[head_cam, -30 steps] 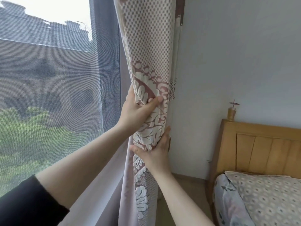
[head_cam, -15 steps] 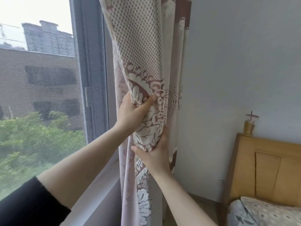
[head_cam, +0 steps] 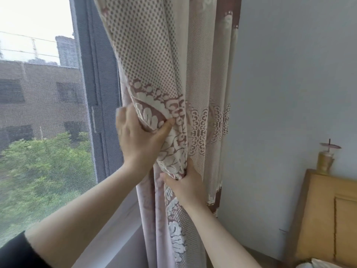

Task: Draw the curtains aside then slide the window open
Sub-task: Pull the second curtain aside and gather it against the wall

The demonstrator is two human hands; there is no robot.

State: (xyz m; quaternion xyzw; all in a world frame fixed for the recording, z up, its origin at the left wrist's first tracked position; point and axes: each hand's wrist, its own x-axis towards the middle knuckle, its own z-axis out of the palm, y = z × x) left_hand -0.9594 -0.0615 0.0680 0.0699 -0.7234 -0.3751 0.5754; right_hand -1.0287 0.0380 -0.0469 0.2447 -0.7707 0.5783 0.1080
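A pink and cream patterned curtain (head_cam: 154,55) hangs bunched up beside the wall at the window's right end. My left hand (head_cam: 139,138) grips a thick fold of it at mid height, thumb pressed on the leaf pattern. Just below, my right hand (head_cam: 185,182) clasps the gathered bundle from the right. The window (head_cam: 44,105) fills the left side, covered by a fine mesh screen, with a dark grey vertical frame (head_cam: 100,78) next to the curtain.
A pale wall (head_cam: 289,84) stands right of the curtain. A wooden headboard (head_cam: 328,219) sits at the lower right, with a small yellowish bottle (head_cam: 325,161) on top. A white sill (head_cam: 116,225) runs below the window.
The view has swung left, so the curtain and both hands sit further right in frame and the bed has mostly left the picture. Both hands keep their grip on the bundle.
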